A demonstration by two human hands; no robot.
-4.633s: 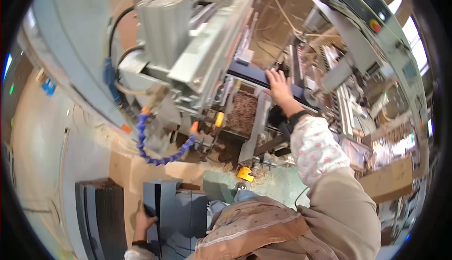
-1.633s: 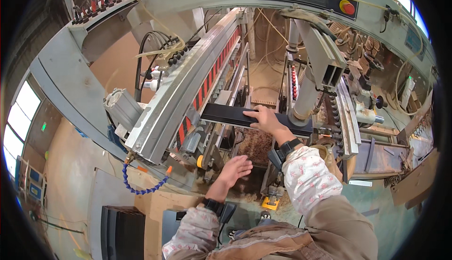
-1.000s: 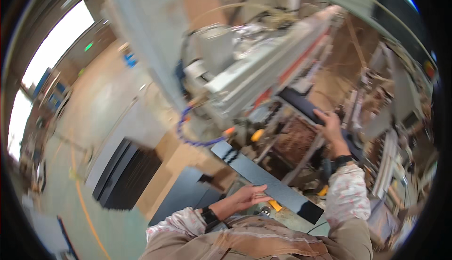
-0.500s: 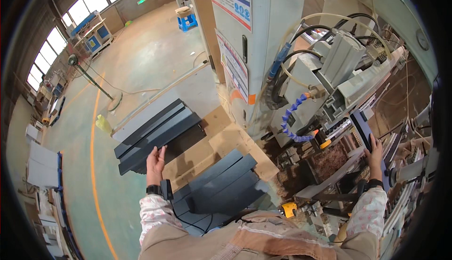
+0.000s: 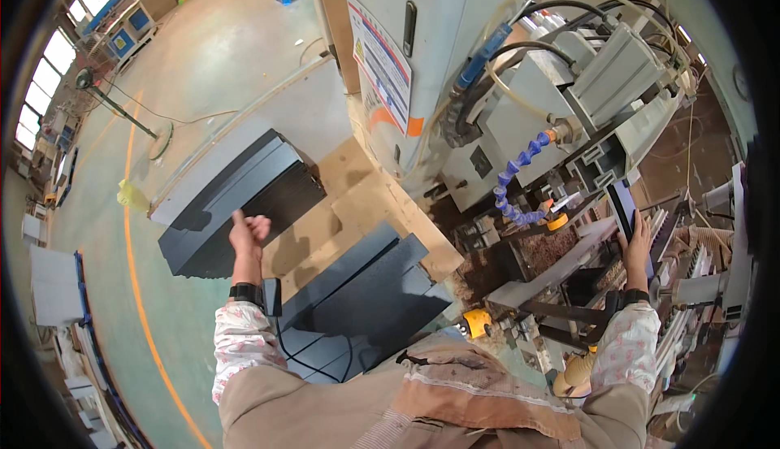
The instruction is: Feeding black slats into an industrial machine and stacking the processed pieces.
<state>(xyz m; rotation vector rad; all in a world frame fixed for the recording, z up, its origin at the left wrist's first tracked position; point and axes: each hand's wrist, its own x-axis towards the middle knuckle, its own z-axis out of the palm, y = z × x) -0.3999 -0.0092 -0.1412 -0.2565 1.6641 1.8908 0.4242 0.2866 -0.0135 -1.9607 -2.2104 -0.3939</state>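
A stack of dark grey boards (image 5: pixel 236 181) lies to the left, its near side in shadow. My left hand (image 5: pixel 247 236) is just in front of that side, fingers loosely curled in and thumb up, with nothing visible in it; whether it touches the stack I cannot tell. Closer to me is a second pile of dark grey boards (image 5: pixel 357 290), several of them side by side. Over at the machine on the right, my right hand (image 5: pixel 636 246) grips a narrow dark board (image 5: pixel 623 208) with a pale edge, whose lower part the hand hides.
A grey machine (image 5: pixel 561 108) with hoses and a blue segmented coolant hose (image 5: pixel 513 179) stands ahead right. Its tall cabinet (image 5: pixel 435 59) rises in the middle. A yellow part (image 5: pixel 478 323) is near my waist. A stand with a round base (image 5: pixel 161 140) is on the floor at far left.
My left hand's fingers have gone from stretched out at the stack to curled, and the stack's top boards lie more evenly together. My right hand stays on its board. The view has shifted.
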